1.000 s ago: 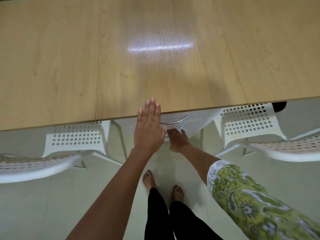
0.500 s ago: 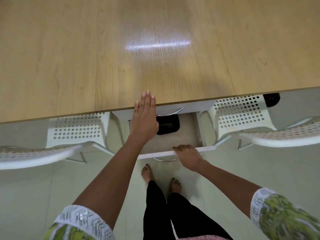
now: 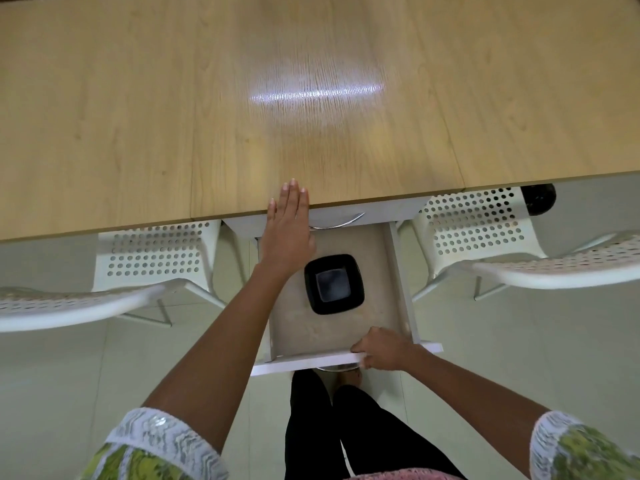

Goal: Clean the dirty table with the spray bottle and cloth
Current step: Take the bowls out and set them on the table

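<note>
Wood-grain table (image 3: 138, 98), white drawer (image 3: 346, 359) (square black dish (image 3: 334, 284) inside).

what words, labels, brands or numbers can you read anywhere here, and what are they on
None: no readable text shows in this view.
Wooden table: bare grain and a light glare, no label.
Black square dish in the open drawer: no marking visible.
White perforated chairs: holes only, no brand.
Patterned sleeves: a green print, no letters.
Dark object under the table edge: too little shows to tell.
</note>
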